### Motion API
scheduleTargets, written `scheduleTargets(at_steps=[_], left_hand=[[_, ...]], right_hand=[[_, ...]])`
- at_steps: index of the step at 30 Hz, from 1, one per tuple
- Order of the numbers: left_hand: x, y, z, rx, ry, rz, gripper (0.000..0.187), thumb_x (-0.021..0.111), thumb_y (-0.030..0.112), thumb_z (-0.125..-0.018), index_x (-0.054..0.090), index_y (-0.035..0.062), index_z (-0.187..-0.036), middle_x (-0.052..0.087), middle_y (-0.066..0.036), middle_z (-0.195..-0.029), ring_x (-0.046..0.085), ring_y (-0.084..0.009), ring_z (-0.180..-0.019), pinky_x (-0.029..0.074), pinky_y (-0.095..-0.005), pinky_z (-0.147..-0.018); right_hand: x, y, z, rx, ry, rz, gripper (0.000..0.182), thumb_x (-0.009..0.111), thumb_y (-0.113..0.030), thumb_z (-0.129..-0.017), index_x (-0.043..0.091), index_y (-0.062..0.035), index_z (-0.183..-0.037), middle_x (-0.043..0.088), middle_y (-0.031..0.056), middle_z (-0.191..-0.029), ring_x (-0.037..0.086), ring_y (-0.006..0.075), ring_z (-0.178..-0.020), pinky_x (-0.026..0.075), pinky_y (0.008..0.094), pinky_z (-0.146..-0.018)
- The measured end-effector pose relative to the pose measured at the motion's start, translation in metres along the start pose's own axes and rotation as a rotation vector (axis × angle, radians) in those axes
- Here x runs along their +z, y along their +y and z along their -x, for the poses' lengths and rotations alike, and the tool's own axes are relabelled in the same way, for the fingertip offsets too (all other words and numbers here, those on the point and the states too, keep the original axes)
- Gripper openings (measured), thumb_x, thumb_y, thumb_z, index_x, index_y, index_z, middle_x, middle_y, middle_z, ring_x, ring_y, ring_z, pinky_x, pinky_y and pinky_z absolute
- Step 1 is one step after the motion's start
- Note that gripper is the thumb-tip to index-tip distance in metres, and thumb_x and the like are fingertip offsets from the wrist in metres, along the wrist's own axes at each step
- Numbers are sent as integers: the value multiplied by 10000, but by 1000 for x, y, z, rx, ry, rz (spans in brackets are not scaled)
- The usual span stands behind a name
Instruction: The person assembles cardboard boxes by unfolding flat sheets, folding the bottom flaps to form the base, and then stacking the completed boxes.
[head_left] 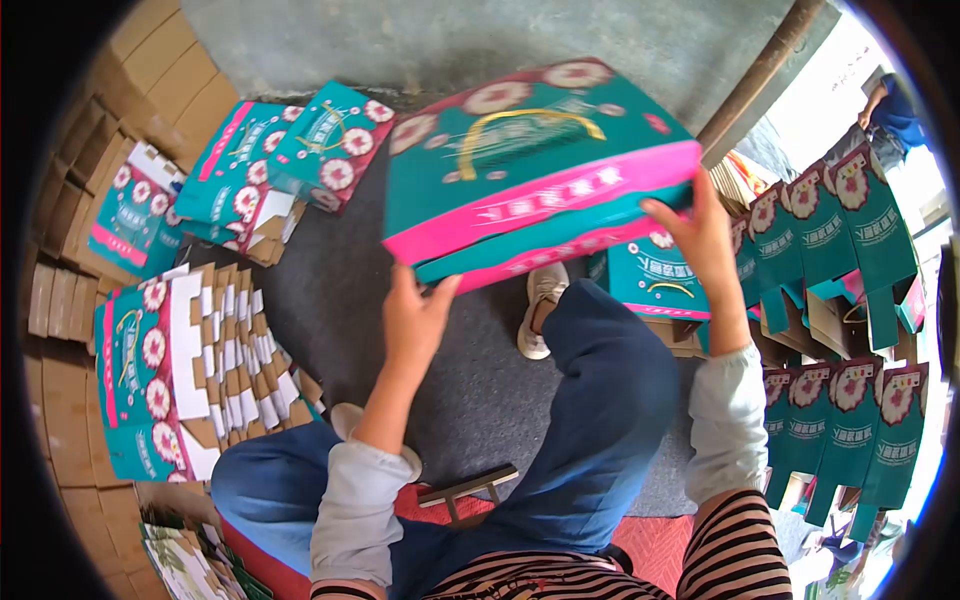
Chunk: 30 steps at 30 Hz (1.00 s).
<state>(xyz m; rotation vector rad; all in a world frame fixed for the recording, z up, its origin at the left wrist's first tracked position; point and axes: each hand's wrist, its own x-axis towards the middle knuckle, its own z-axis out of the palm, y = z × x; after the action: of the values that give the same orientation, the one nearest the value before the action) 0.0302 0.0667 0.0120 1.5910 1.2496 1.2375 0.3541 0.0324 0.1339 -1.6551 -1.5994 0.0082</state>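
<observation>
A large teal and pink gift box [540,165] with flower prints and a yellow handle is held up in front of me, tilted and a little blurred. My left hand [415,315] grips its lower left corner, thumb on the near side. At the box's right end my right hand [697,235] has its thumb on the near face and its fingers around the edge. Along the side facing me a gap shows between the pink-edged panel and a teal flap. The far side of the box is hidden.
Flat printed cartons [150,380] are stacked at the left, with more boxes [330,145] behind them. Brown cartons [65,410] line the left wall. Rows of teal boxes [820,230] stand at the right. A wooden pole [765,70] leans there, and a person [890,110] is beyond.
</observation>
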Motion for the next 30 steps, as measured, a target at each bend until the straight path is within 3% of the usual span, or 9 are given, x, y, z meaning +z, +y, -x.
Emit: scheduleTargets(at_steps=[3, 7, 11, 13, 15, 19, 21, 23, 30], left_hand=[[82, 7, -22, 127, -101, -67, 482, 683, 191, -839, 469, 26, -1238, 656, -151, -1023, 662, -242, -913, 517, -346, -783], [190, -5, -27, 216, -322, -98, 607, 660, 201, -813, 414, 46, -1346, 614, -243, -1085, 612, -377, -1005, 491, -394, -847], [258, -33, -16, 78, -739, -98, 761, 697, 265, -757, 352, -119, -1317, 527, -331, -1198, 555, -422, -1098, 450, -405, -927], [270, -34, -15, -65, -1046, -155, 810, 707, 312, -751, 329, -117, -1326, 524, -328, -1210, 558, -408, -1103, 445, -403, -935], [280, -50, -5, -55, -1000, -75, 821, 702, 334, -758, 319, -105, -1335, 528, -317, -1216, 567, -402, -1090, 449, -404, -925], [301, -61, 6, -196, -993, 91, 796, 691, 355, -773, 337, -81, -1337, 537, -300, -1216, 577, -391, -1074, 455, -405, -911], [304, -58, 11, -205, -994, 64, 771, 678, 354, -782, 352, -72, -1335, 534, -305, -1215, 568, -392, -1087, 449, -404, -922], [300, -58, 12, -174, -933, 47, 745, 663, 349, -792, 366, -70, -1332, 533, -310, -1212, 560, -393, -1099, 441, -401, -934], [205, -32, 26, -75, -678, -167, 567, 599, 236, -857, 410, -35, -1318, 514, -254, -1251, 519, -367, -1149, 421, -397, -959]], right_hand=[[-47, 76, 33, 132, 104, -24, 631, 774, -241, -765, 460, 5, -1254, 627, 148, -1062, 603, 189, -950, 475, 313, -817], [-85, 195, 97, 346, 137, 168, 560, 751, -215, -787, 480, 14, -1221, 616, 118, -1065, 586, 182, -952, 462, 317, -835], [-85, 290, 179, 566, 117, -51, 529, 728, -183, -806, 468, -7, -1233, 573, 90, -1129, 548, 170, -1009, 448, 311, -858], [-72, 319, 203, 661, 139, -141, 541, 724, -174, -811, 454, -11, -1250, 549, 87, -1167, 528, 164, -1042, 443, 309, -870], [-64, 335, 219, 799, 187, -189, 563, 722, -168, -811, 437, -12, -1270, 525, 87, -1202, 507, 155, -1075, 437, 306, -886], [-58, 360, 229, 922, 369, 27, 604, 686, -240, -843, 411, 18, -1315, 487, 161, -1308, 483, 249, -1193, 392, 363, -988], [-59, 349, 222, 690, 346, 497, 530, 633, -176, -851, 442, 34, -1299, 475, 198, -1330, 455, 331, -1229, 370, 408, -1018], [-48, 255, 182, 372, 417, 766, 488, 613, -118, -838, 467, 37, -1277, 490, 196, -1313, 451, 347, -1228, 365, 421, -1024], [61, 100, 48, -275, -227, 389, 270, 612, -66, -769, 617, -49, -1039, 596, 128, -1119, 513, 310, -1141, 388, 409, -991]])
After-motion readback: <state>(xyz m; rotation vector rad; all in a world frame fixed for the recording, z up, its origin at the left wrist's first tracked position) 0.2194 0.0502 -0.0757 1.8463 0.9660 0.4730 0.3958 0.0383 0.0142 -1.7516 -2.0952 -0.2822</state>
